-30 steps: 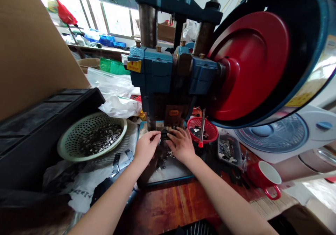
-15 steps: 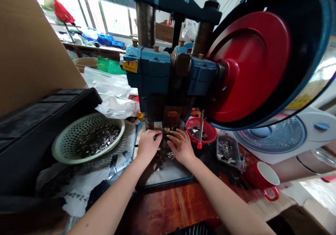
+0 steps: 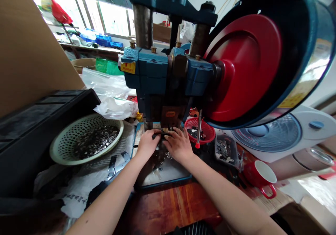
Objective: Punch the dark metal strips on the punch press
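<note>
A blue press machine (image 3: pixel 153 70) stands straight ahead. Low in front of its ram, both hands meet at a thin dark strip (image 3: pixel 163 134), whose exact kind I cannot make out. My left hand (image 3: pixel 148 143) pinches the strip's left end between thumb and fingers. At the other end, my right hand (image 3: pixel 180 144) has its fingers bent over the strip, the thumb tucked beneath. Small metal bits (image 3: pixel 168 155) are scattered below the hands on the press's pale base plate (image 3: pixel 168 177). The fingers partly hide the strip and the die area.
A pale green basket (image 3: pixel 59 142) of small metal pieces stands left. To the right are a red basket (image 3: pixel 211 134), a clear tub of metal parts (image 3: pixel 226 151) and a red mug (image 3: pixel 256 175). A red flywheel (image 3: pixel 244 67) juts out at upper right; a red-tipped lever (image 3: pixel 198 133) hangs below.
The view has shifted slightly. My right hand has edged closer to my left, its fingers more bent over the dark strip. Both hands stay in front of the ram.
</note>
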`<action>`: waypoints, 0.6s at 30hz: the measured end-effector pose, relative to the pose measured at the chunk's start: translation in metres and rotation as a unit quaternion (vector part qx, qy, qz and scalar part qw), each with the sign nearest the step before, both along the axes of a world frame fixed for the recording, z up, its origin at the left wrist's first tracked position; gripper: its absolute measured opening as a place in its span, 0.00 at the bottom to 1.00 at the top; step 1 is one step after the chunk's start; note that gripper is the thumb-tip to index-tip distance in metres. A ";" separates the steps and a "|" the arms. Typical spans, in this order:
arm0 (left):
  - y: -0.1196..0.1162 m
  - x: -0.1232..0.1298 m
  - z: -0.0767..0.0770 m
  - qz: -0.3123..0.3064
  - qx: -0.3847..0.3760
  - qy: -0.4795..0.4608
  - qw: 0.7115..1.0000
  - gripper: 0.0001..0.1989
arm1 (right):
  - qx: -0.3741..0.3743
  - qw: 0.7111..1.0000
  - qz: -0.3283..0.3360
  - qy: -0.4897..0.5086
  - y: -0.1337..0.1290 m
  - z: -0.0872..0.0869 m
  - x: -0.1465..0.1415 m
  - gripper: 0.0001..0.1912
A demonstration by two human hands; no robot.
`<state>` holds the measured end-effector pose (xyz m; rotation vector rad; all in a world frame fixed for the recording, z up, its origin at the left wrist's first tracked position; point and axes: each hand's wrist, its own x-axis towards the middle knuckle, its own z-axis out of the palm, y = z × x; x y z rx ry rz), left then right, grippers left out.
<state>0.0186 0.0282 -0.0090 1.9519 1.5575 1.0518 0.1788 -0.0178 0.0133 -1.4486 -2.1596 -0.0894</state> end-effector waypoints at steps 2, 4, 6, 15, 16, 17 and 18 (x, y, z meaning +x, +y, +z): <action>0.001 -0.001 0.002 0.007 0.004 -0.009 1.000 0.12 | -0.012 0.999 0.004 0.045 0.001 -0.002 0.004 0.13; -0.003 -0.005 0.006 0.024 0.010 -0.019 0.999 0.14 | -0.018 0.991 0.005 0.136 -0.002 -0.008 0.013 0.14; -0.012 -0.012 0.011 0.048 0.019 -0.028 0.998 0.15 | -0.037 0.960 -0.022 0.275 -0.011 -0.017 0.026 0.18; -0.090 -0.029 -0.010 0.055 0.066 -0.028 0.996 0.11 | -0.149 0.766 -0.021 0.625 -0.052 -0.029 0.061 0.23; -0.095 -0.029 -0.014 0.052 0.062 -0.031 0.996 0.11 | -0.143 0.772 -0.025 0.618 -0.050 -0.029 0.061 0.22; -0.098 -0.027 -0.019 0.050 0.059 -0.035 0.996 0.11 | -0.136 0.778 -0.034 0.612 -0.048 -0.029 0.060 0.22; -0.101 -0.026 -0.023 0.049 0.058 -0.039 0.996 0.11 | -0.131 0.782 -0.045 0.607 -0.046 -0.031 0.059 0.23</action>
